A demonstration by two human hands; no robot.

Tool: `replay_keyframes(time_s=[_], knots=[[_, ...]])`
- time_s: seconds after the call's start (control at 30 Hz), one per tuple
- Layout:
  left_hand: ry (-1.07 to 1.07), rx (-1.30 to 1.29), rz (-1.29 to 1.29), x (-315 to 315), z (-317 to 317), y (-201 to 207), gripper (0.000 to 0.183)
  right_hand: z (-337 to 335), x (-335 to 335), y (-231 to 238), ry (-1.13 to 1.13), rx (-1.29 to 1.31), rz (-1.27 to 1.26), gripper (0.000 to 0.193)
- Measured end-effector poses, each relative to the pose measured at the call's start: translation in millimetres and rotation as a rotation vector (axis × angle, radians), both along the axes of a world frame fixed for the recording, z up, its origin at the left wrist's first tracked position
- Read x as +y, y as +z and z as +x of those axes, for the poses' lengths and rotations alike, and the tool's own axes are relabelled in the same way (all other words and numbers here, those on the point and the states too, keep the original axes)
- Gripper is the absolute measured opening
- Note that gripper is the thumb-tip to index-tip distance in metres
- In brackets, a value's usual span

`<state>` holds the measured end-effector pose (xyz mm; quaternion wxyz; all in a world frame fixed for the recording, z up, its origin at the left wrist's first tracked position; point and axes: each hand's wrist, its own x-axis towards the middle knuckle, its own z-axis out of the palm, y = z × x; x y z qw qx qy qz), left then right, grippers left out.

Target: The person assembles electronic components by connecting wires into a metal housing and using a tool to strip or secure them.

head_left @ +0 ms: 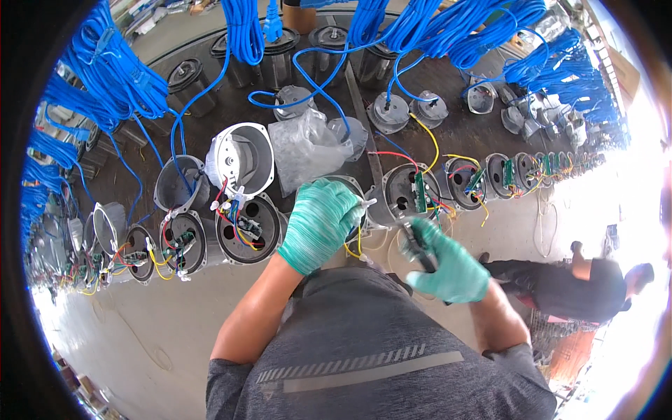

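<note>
My left hand (320, 220), in a green knitted glove, pinches a small white wire connector (368, 203) at the fingertips. Beneath it is a round grey motor housing, mostly hidden by the hand, with a yellow wire (360, 241) hanging at its front. My right hand (455, 271), gloved alike and smeared by motion, is closed around dark-handled pliers (418, 246) whose tip points toward the housing to the right. That open housing (400, 189) holds a green circuit board (420, 193) with red, blue and yellow wires. Left of my left hand, another housing (274, 222) shows wires and a board.
Similar housings line the table's near edge both ways. A clear plastic bag (308, 147) lies beyond my left hand, beside a white-rimmed housing (264, 157). Bundles of blue cable (126, 73) hang along the back, above black cylinders (190, 87). Another person (570, 287) is at the right.
</note>
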<state>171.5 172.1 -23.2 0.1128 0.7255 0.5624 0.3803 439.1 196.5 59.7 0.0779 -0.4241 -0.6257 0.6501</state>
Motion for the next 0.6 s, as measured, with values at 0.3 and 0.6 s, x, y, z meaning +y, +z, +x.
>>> replay_keyframes(time_s=[0.3,0.6], knots=[[-0.025,0.039,0.022,-2.0,-0.3,-0.2,0.020,-31.5,-15.3,-43.6,-0.065,-0.222,0.242,0.075],[-0.072,0.131,-0.011,-3.7,-5.7,1.8,0.025,-33.6,-11.6,-70.3,-0.012,-0.249,0.340,0.063]])
